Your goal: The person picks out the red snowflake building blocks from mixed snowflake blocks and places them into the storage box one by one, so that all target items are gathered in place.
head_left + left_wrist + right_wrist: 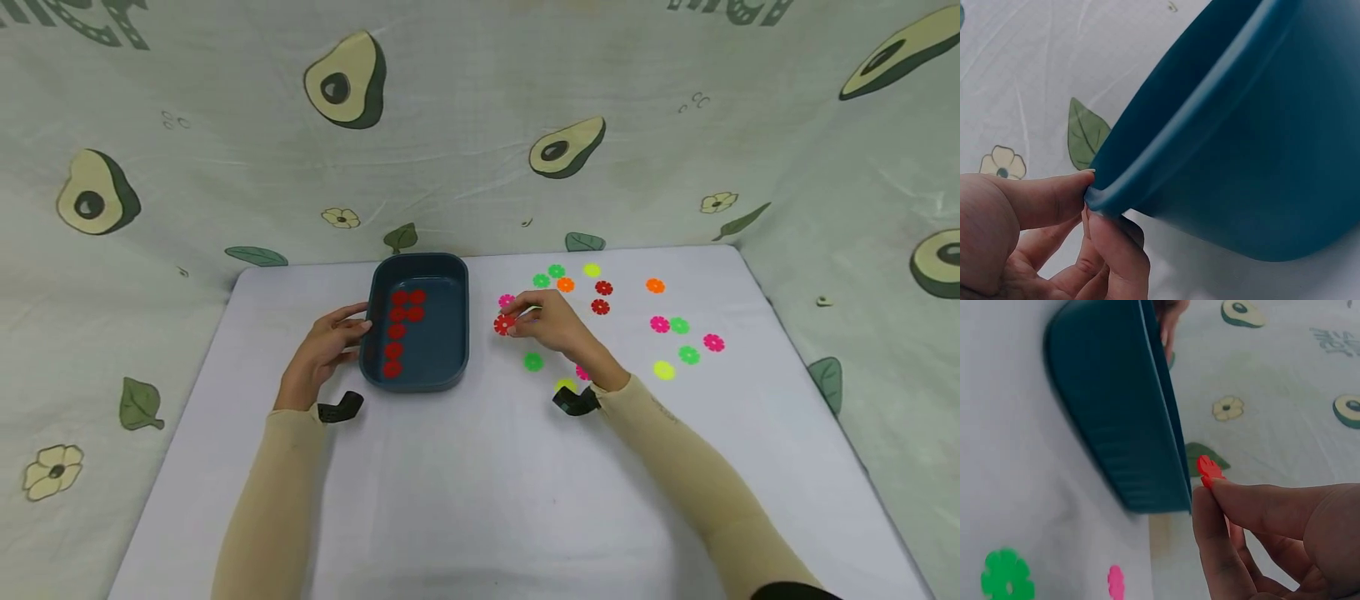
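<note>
A dark blue plastic tray stands left of the table's middle, with several red flower-shaped discs lying along its left side. My left hand pinches the tray's left rim between thumb and fingers, as the left wrist view shows close up. Between the thumb and fingertips of my right hand is a red flower-shaped disc, held just right of the tray. In the right wrist view this red disc shows above the fingertips, with the tray's outer wall behind it.
Loose flower-shaped discs are scattered to the right: green, pink, yellow, orange and two dark red ones. Behind the white table hangs a cloth printed with avocados.
</note>
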`<state>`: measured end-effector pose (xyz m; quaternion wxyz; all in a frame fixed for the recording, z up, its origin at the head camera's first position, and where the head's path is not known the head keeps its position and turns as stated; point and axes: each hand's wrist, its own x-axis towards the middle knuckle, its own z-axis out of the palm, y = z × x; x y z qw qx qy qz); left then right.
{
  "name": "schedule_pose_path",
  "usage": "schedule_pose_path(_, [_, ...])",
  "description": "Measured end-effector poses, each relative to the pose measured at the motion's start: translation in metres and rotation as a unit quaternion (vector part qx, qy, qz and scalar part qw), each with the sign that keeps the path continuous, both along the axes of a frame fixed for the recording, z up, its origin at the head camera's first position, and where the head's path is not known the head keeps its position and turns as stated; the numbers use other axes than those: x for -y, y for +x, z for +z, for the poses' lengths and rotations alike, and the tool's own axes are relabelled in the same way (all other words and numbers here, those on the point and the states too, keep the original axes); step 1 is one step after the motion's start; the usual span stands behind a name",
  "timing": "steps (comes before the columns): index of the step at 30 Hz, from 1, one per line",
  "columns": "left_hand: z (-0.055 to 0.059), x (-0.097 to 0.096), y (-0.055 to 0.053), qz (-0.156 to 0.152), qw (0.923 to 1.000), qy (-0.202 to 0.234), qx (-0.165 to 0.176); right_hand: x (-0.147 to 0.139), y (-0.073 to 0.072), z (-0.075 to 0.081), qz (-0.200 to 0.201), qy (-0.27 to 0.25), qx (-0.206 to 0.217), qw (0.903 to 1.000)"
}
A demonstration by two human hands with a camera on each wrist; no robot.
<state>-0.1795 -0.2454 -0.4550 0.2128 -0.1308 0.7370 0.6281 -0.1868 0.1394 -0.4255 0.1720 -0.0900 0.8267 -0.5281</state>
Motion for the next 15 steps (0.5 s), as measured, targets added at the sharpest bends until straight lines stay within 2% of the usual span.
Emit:
schedule_pose_path(8, [0.0, 0.0, 0.001, 0.003, 1.0, -0.005, 0.0, 0.041, -0.009, 0.007, 0.028, -0.016, -0.022, 0.9992])
schedule_pose_path(15, [0.0, 0.0, 0.0, 0.006, 1.0, -0.005, -0.002, 0.074, -0.016, 0.008, 0.053, -0.042, -0.014, 0.9977])
